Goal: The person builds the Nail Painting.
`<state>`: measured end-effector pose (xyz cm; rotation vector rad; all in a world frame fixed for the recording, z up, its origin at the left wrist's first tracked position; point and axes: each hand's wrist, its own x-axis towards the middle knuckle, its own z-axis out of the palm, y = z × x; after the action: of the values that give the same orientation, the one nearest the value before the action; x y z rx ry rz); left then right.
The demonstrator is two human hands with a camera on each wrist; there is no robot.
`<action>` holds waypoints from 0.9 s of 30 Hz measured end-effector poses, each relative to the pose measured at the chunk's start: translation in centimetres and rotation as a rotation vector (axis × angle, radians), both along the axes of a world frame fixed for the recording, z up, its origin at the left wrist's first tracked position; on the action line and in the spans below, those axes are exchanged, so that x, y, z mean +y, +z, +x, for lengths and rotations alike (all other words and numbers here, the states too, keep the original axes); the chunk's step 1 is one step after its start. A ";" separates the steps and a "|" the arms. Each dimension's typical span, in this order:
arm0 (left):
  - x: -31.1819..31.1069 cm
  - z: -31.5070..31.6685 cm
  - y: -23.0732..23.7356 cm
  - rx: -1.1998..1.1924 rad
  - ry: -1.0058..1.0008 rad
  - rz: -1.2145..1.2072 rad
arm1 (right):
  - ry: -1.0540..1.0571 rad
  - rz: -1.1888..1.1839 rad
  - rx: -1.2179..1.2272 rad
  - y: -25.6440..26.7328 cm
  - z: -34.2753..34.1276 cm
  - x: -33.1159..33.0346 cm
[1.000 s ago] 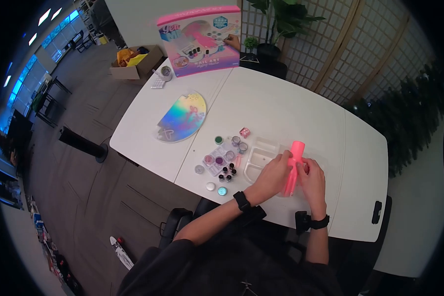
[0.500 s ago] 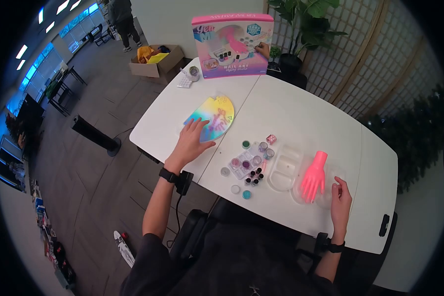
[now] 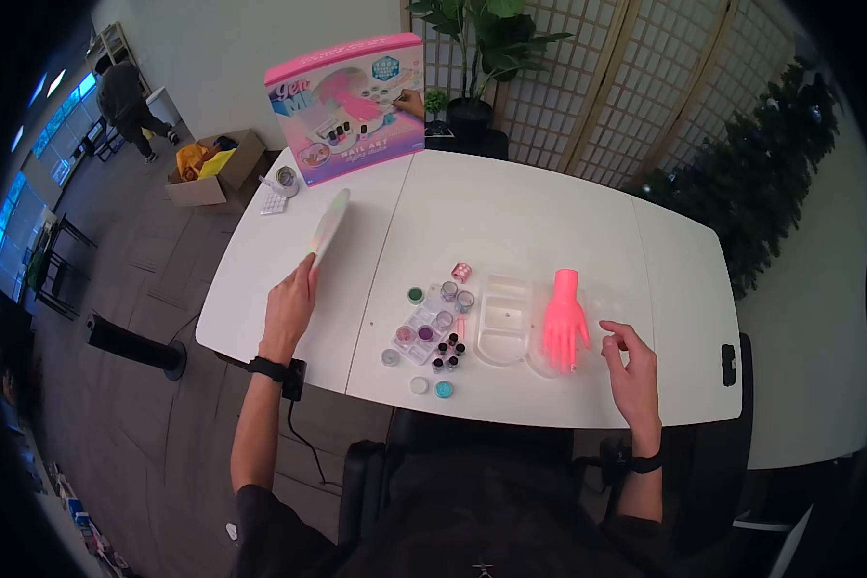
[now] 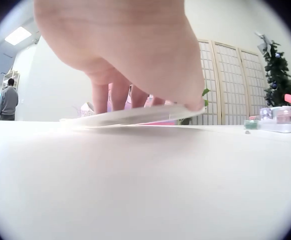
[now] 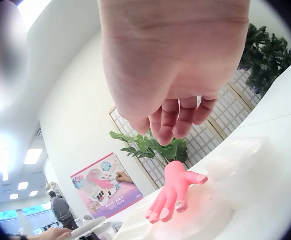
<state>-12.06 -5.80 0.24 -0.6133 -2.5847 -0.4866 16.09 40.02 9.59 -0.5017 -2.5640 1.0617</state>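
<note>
At the table's left side my left hand (image 3: pixel 287 303) pinches the near end of a thin, round-edged holographic board (image 3: pixel 330 223). The board stands tilted, almost edge-on in the head view. In the left wrist view, the thumb is at the pale board's (image 4: pixel 130 117) near edge and the fingers reach over its far side. My right hand (image 3: pixel 632 374), fingers loosely bent and holding nothing, hovers right of a pink model hand (image 3: pixel 564 323). That model hand lies fingers toward me on a clear plastic base, beside a clear compartment tray (image 3: pixel 504 316).
Glitter pots, including a teal one (image 3: pixel 443 389), and small black-capped bottles (image 3: pixel 449 352) cluster mid-table. A pink tape roll (image 3: pixel 461 273) lies behind them. A nail art box (image 3: pixel 352 116) stands at the back, near a grey roll (image 3: pixel 286 180). Another person (image 3: pixel 125 101) is far off left.
My left hand left the pink model hand, reached left to the flat holographic board and tilted it up. My right hand let go of the model hand and drew back to the right.
</note>
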 end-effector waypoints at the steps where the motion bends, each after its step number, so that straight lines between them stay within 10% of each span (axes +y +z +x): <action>1: 0.0 -0.4 0.6 0.006 -0.004 0.001 | 0.033 0.022 0.015 0.4 -0.5 -0.2; 9: -2.6 -2.2 4.1 -0.131 0.331 0.460 | 0.227 0.121 0.095 2.9 -3.0 -1.8; 11: -1.7 -0.6 6.1 -0.487 0.113 1.156 | 0.257 0.075 0.103 3.9 -3.5 -2.8; 16: 6.2 5.4 12.4 -0.662 -0.194 1.110 | 0.552 0.238 0.288 6.1 -5.4 -5.9; 19: 11.6 7.7 13.6 -0.749 -0.319 1.146 | 0.469 0.672 0.371 6.7 -6.6 -8.8; 27: 21.4 11.4 16.3 -0.822 -0.537 1.017 | 0.300 0.822 0.325 3.9 -6.9 -4.4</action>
<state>-0.68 15.60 16.50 -0.7882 -2.2444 -2.4225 9.21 35.67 13.53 0.2509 -2.5201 0.0715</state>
